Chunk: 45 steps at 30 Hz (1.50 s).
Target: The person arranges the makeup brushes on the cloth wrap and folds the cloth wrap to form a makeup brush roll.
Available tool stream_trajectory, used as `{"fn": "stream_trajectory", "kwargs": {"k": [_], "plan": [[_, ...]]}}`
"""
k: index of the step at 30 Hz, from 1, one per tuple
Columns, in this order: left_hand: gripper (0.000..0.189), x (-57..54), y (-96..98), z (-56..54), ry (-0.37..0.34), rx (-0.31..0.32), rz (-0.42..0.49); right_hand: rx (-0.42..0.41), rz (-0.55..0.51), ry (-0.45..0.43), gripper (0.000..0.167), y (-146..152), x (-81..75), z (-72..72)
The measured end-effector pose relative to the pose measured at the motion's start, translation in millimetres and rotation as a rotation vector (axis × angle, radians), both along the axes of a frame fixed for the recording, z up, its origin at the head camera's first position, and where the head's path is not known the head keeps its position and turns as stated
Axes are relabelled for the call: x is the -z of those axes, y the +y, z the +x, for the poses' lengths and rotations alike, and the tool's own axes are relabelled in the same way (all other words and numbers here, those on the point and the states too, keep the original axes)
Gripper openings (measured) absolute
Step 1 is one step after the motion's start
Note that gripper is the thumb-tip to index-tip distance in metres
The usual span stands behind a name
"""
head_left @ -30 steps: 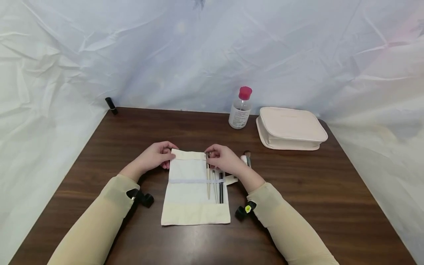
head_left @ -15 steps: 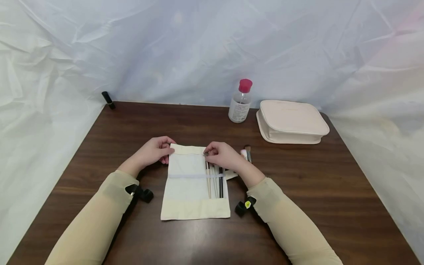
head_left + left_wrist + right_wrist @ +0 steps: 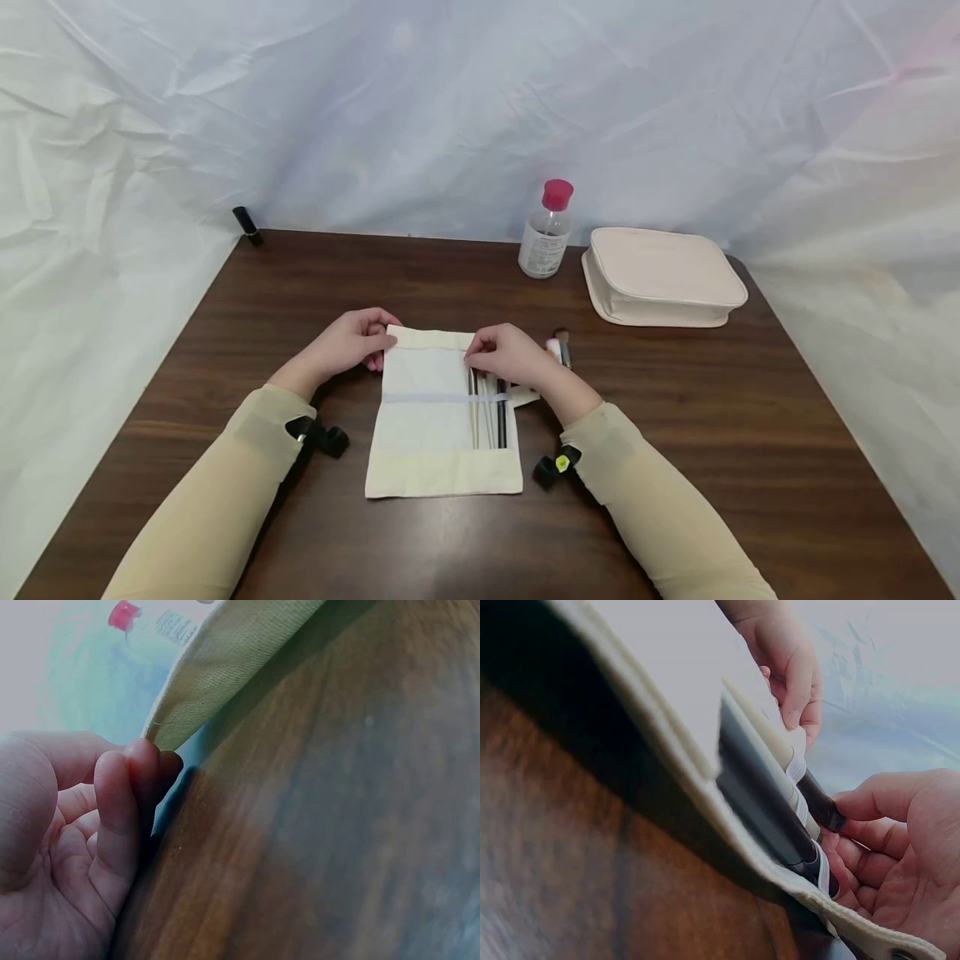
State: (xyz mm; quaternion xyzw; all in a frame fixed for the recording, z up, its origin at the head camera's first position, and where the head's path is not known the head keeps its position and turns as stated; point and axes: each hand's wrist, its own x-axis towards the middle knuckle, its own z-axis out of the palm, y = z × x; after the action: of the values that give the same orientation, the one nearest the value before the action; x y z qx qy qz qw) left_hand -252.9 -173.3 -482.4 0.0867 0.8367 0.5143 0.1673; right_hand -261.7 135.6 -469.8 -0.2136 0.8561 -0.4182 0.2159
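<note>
A cream fabric brush roll (image 3: 420, 425) lies unfolded on the brown table, with a pale elastic band across its middle. My left hand (image 3: 352, 342) pinches its far left corner between thumb and fingers, and the left wrist view shows that fabric edge (image 3: 217, 675) raised off the wood. At the far right part, my right hand (image 3: 510, 354) pinches the dark upper end of a slim makeup brush (image 3: 474, 408), which passes under the band. To its right, a thin pale stick (image 3: 490, 417) and a black pen-like tool (image 3: 502, 421) are tucked under the band too.
A brush with a brown head (image 3: 562, 340) lies beside a small white-capped item (image 3: 553, 348), beyond my right wrist. Farther back stand a clear bottle with a red cap (image 3: 545, 233) and a pale pink case (image 3: 663, 275). A black tube (image 3: 247, 226) is at the back left corner.
The slim brush has slid down a little toward the roll's front pocket, my right hand moving with it. My left hand keeps its corner. The head view has tilted slightly.
</note>
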Motion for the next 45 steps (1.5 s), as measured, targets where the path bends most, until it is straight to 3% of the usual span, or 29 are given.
{"fn": "stream_trajectory", "kwargs": {"k": [9,14,21,28,36,45], "plan": [[0.027,0.8,-2.9,-1.4,0.001,-0.018,0.012,-0.017,0.005,0.029,0.007,-2.1,-0.9,-2.9],[0.029,6.6,-2.4,1.7,-0.042,0.003,0.028,-0.003,0.013,0.052,0.013,6.3,-4.1,-1.2],[0.027,5.0,3.8,0.5,-0.012,0.005,0.029,0.114,0.001,0.203,0.022,54.6,-35.3,-5.5],[0.03,6.2,2.8,2.6,-0.039,0.028,0.007,0.243,0.126,0.199,0.034,116.1,-29.0,-8.4],[0.032,4.1,-11.1,8.9,-0.029,-0.003,0.02,0.108,0.307,0.045,0.059,116.2,-21.7,-20.0],[0.03,5.3,-11.1,6.9,-0.012,-0.016,0.023,0.096,0.426,0.123,0.053,106.8,-18.2,-22.8]]}}
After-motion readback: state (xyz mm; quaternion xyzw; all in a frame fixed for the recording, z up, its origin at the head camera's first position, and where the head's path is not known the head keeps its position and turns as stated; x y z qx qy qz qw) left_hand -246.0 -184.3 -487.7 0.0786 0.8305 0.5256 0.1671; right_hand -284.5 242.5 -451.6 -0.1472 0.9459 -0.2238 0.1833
